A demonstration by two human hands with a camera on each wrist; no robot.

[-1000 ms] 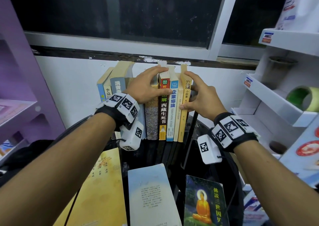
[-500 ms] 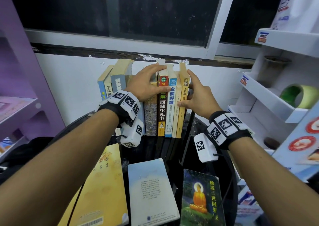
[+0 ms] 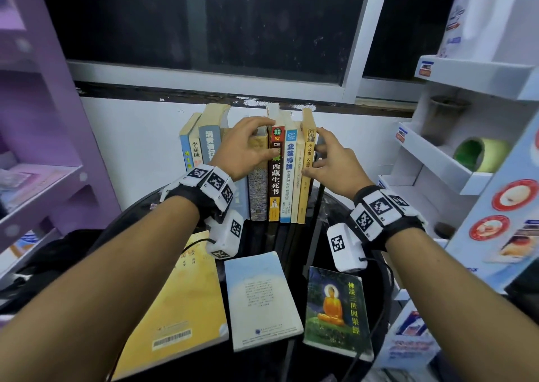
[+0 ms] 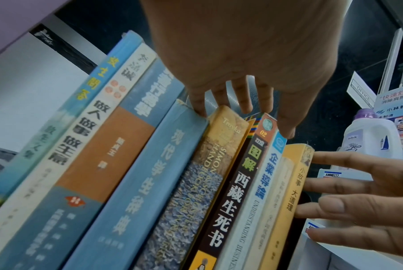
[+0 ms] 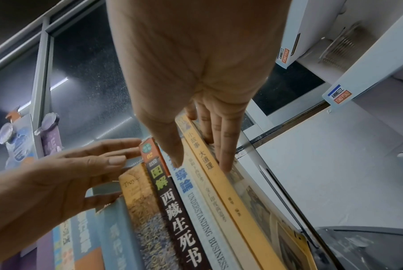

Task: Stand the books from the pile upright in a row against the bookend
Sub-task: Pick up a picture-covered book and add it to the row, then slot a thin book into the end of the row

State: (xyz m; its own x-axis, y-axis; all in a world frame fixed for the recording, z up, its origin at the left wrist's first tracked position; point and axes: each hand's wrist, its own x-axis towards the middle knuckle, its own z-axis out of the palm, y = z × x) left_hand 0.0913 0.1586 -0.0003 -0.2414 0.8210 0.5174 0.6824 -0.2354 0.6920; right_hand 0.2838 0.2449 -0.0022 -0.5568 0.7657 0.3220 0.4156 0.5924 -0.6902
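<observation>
Several books stand upright in a row (image 3: 275,177) at the back of a dark round table (image 3: 303,244). My left hand (image 3: 256,142) lies over the tops of the middle books, fingers straight, thumb on a tan spine (image 4: 228,127). My right hand (image 3: 315,154) presses flat on the outer cover of the yellow end book (image 3: 307,177), thumb on the spines (image 5: 195,149). A thin black bookend (image 5: 288,200) stands just right of that book. Three books lie flat in front: a yellow one (image 3: 180,303), a pale blue one (image 3: 262,300) and one with an orange seated figure (image 3: 335,306).
A purple shelf unit (image 3: 43,177) stands at the left. White display shelves (image 3: 437,160) with a roll of green tape (image 3: 478,154) stand at the right. A white wall and a dark window (image 3: 204,32) are close behind the row.
My left thumb has slid left off the dark red-topped spine onto the tan one. The right hand stays pressed on the yellow end book. The row stands as before.
</observation>
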